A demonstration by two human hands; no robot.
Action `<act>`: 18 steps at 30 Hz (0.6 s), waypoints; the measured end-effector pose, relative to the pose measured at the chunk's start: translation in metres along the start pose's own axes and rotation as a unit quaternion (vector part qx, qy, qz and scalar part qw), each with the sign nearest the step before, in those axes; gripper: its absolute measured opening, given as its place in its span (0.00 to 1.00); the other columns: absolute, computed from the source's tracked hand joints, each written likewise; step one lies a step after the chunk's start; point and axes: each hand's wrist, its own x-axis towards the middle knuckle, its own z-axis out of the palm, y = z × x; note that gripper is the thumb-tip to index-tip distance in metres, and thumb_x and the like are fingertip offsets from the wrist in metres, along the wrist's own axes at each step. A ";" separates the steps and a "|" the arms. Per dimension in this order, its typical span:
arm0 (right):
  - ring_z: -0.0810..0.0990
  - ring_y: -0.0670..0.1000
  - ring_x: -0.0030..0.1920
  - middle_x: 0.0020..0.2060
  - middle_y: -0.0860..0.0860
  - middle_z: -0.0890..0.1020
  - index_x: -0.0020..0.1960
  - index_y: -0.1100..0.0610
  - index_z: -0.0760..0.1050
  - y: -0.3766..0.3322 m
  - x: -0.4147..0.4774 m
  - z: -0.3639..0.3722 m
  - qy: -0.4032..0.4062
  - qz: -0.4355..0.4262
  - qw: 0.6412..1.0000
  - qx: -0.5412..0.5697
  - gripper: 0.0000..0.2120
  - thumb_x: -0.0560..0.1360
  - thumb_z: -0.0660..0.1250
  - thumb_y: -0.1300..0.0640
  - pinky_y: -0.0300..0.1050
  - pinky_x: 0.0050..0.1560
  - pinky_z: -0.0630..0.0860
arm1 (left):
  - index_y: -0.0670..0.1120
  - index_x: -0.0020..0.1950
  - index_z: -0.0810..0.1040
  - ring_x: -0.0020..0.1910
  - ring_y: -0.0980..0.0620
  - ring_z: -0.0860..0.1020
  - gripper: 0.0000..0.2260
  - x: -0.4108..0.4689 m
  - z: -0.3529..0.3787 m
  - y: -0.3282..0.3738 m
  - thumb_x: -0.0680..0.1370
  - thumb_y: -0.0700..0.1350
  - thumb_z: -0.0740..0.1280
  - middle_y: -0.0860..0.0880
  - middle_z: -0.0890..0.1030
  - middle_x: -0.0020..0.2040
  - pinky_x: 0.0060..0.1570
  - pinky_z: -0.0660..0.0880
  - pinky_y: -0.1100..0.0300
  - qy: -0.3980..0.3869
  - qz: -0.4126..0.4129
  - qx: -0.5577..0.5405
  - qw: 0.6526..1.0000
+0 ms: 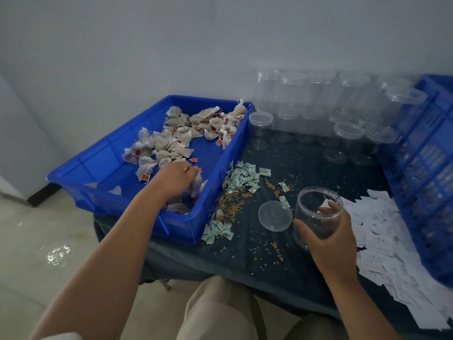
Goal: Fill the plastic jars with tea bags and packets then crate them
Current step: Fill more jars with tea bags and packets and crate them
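Right grip [327, 233] clamped on open jar [316, 204]; left grip [175, 179] bunched on tea bags [197, 184] left of jar. Spill is risked if strings are snagged.

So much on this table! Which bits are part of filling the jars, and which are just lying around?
Part of the job: tea bags, blue tray, left hand gripping some bags, open jar held by right hand, loose lid, green packets, empty jars, blue crate.
Just lying about: spilled grains, white paper slips (purpose unclear).
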 end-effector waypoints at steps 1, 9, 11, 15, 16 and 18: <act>0.78 0.41 0.61 0.60 0.38 0.78 0.72 0.45 0.70 0.001 0.000 0.000 -0.002 -0.002 1.000 0.000 0.42 0.63 0.79 0.34 0.32 0.58 0.71 | 0.48 0.47 0.77 0.45 0.48 0.75 0.15 0.000 -0.002 0.000 0.86 0.55 0.60 0.52 0.77 0.40 0.47 0.70 0.54 0.016 -0.016 -0.055 0.998; 0.73 0.22 0.57 0.58 0.28 0.75 0.72 0.44 0.70 -0.005 -0.001 -0.001 -0.001 0.007 1.000 0.015 0.42 0.62 0.78 0.33 0.26 0.56 0.68 | 0.44 0.40 0.73 0.39 0.46 0.72 0.12 -0.009 -0.016 0.004 0.82 0.46 0.60 0.44 0.75 0.37 0.40 0.67 0.52 0.068 -0.115 -0.238 0.962; 0.72 0.20 0.57 0.58 0.27 0.74 0.73 0.45 0.70 -0.003 -0.001 -0.001 0.002 0.007 1.000 0.014 0.43 0.62 0.78 0.33 0.27 0.56 0.68 | 0.42 0.45 0.78 0.41 0.44 0.74 0.13 -0.011 -0.022 0.010 0.83 0.49 0.61 0.37 0.78 0.39 0.43 0.70 0.50 0.090 -0.115 -0.275 0.950; 0.72 0.21 0.57 0.55 0.22 0.75 0.71 0.40 0.68 -0.002 0.000 -0.002 -0.003 0.011 1.000 0.016 0.42 0.62 0.78 0.31 0.22 0.54 0.69 | 0.49 0.53 0.83 0.46 0.46 0.81 0.17 -0.020 -0.037 0.033 0.81 0.61 0.65 0.38 0.85 0.52 0.52 0.77 0.46 0.081 -0.068 -0.381 0.919; 0.74 0.22 0.58 0.55 0.21 0.76 0.70 0.40 0.68 -0.002 0.000 -0.002 -0.008 0.011 1.000 0.018 0.41 0.62 0.78 0.30 0.22 0.54 0.70 | 0.52 0.53 0.84 0.48 0.46 0.83 0.16 -0.022 -0.040 0.042 0.80 0.62 0.67 0.42 0.86 0.51 0.54 0.78 0.46 0.073 -0.044 -0.403 0.911; 0.76 0.26 0.59 0.57 0.20 0.76 0.69 0.38 0.68 -0.003 -0.001 -0.002 -0.022 0.003 1.000 0.017 0.41 0.62 0.77 0.26 0.21 0.54 0.71 | 0.56 0.52 0.87 0.45 0.51 0.84 0.12 -0.028 -0.045 0.064 0.79 0.62 0.70 0.50 0.87 0.47 0.50 0.81 0.52 0.064 0.013 -0.407 0.911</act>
